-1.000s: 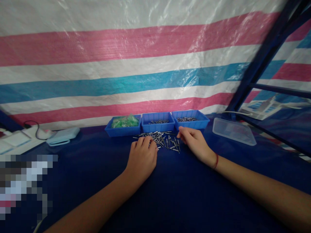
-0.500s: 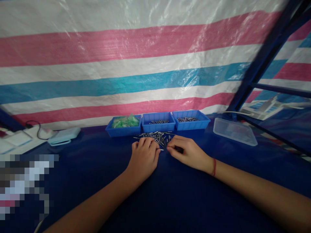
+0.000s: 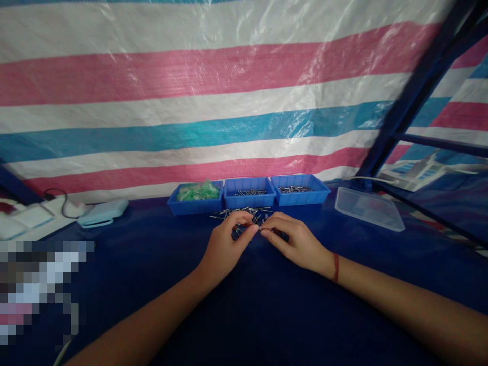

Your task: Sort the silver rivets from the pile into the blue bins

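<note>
Left hand: the left hand [image 3: 224, 249] has thumb and forefinger pinched together at the near edge of the pile of metal pins [image 3: 249, 217], its tips meeting those of the other hand; whatever lies between them is too small to make out.
Right hand: the right hand [image 3: 299, 243] is pinched likewise, fingertips touching the left's, with a red cord at the wrist.
Pins: loose on the blue worktop [image 3: 267, 305], just beyond both hands' fingertips and partly under them.
Trays: three blue trays [image 3: 247, 193] stand in a row just past the pile; the one beyond the left hand holds green pieces [image 3: 198, 191], the other two hold metal parts.
Lid: a clear lid [image 3: 368, 208] lies well off to the right hand's outer side.
Risk: a thin pin could slip from so fine a pinch and vanish into the pile.
Risk: a resting wrist or heel of a hand could sweep pins across the cloth and scatter them.
</note>
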`<state>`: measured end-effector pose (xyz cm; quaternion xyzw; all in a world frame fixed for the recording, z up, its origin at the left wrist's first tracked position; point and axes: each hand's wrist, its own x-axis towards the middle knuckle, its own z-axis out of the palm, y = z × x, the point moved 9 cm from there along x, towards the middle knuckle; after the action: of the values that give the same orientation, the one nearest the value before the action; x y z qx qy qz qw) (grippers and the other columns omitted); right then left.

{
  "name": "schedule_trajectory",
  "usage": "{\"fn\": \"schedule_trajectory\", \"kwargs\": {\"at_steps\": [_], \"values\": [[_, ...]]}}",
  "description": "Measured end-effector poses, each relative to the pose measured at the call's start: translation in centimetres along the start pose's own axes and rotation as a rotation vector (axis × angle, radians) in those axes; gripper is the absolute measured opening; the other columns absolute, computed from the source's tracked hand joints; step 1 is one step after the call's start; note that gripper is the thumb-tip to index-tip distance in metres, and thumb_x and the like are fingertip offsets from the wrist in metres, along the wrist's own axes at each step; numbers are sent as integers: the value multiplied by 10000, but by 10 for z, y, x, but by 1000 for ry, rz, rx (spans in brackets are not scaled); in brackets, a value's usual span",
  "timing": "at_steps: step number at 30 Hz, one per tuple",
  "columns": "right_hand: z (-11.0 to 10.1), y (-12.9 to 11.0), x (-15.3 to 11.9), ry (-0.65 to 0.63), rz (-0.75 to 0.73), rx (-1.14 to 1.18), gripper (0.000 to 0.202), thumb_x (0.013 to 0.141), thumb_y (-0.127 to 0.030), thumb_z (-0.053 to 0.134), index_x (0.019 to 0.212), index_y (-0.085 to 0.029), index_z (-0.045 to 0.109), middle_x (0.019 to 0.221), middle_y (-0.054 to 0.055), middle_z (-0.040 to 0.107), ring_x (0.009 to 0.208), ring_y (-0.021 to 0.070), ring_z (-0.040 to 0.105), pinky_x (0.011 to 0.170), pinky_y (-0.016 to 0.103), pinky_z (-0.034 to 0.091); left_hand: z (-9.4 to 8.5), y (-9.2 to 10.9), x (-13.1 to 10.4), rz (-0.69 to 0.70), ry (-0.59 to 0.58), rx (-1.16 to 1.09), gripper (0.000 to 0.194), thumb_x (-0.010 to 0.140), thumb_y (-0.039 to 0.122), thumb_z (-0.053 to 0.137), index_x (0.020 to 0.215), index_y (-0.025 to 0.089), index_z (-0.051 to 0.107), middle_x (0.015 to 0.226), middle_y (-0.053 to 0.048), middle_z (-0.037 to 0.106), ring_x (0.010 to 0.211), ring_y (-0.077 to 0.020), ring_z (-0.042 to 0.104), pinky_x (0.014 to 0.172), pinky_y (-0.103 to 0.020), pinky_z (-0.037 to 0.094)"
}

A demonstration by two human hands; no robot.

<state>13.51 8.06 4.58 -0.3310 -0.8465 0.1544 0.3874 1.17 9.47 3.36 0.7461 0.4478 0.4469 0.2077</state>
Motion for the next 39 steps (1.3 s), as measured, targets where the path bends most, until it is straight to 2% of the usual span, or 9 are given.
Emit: {"fn": "schedule_trajectory", "kwargs": {"at_steps": [5, 13, 26, 30, 34, 36, 39], "values": [[1, 1, -1, -7, 12, 17, 151, 895, -232, 484, 858, -178, 621, 788, 41, 616, 757, 147, 563, 733, 298, 451, 1, 0, 1, -36, -45, -21, 107, 830, 275, 556, 851, 194, 623, 833, 6, 679, 754, -141, 614, 723, -272, 470], [4, -2, -1, -39, -29, -34, 146, 888, -205, 477, 862, -175, 618, 781, 37, 614, 741, 148, 554, 727, 309, 447, 2, 2, 0, -21, -52, -20, 118, 831, 277, 550, 852, 193, 630, 817, 7, 674, 733, -133, 602, 710, -255, 463], [-10, 6, -2, 126, 31, -19, 67, 859, -164, 506, 874, -182, 569, 775, 21, 581, 694, 124, 539, 632, 246, 442, 1, 4, 0, 8, -36, -12, 115, 847, 239, 530, 901, 190, 619, 879, -14, 682, 802, -146, 625, 771, -272, 485], [-15, -6, -4, 171, -25, -46, 65, 872, -188, 503, 884, -186, 566, 774, 21, 588, 699, 125, 542, 635, 253, 443, 5, 4, 1, 13, -76, 14, 120, 862, 243, 517, 896, 195, 622, 892, -11, 683, 832, -152, 630, 796, -284, 478], [-17, -22, -3, 150, -137, -158, 103, 870, -201, 508, 792, -181, 572, 720, 24, 609, 683, 142, 535, 658, 290, 429, 8, 7, 0, 71, -85, 88, 162, 888, 272, 474, 912, 190, 613, 943, -31, 676, 897, -167, 618, 836, -315, 465], [-25, -20, -1, 170, -153, -234, 135, 874, -224, 505, 766, -182, 576, 690, 23, 610, 665, 148, 531, 663, 301, 419, 8, 9, -2, 100, -61, 193, 194, 885, 288, 477, 1011, 187, 585, 1014, -53, 661, 967, -192, 595, 880, -358, 444], [-59, 10, 1, 363, -21, -358, 193, 888, -298, 483, 772, -181, 584, 710, 36, 616, 666, 155, 538, 663, 298, 414, 8, 7, -5, 65, -59, 436, 303, 860, 299, 503, 1140, 187, 525, 1101, -78, 636, 1049, -246, 553, 902, -436, 409]]}}
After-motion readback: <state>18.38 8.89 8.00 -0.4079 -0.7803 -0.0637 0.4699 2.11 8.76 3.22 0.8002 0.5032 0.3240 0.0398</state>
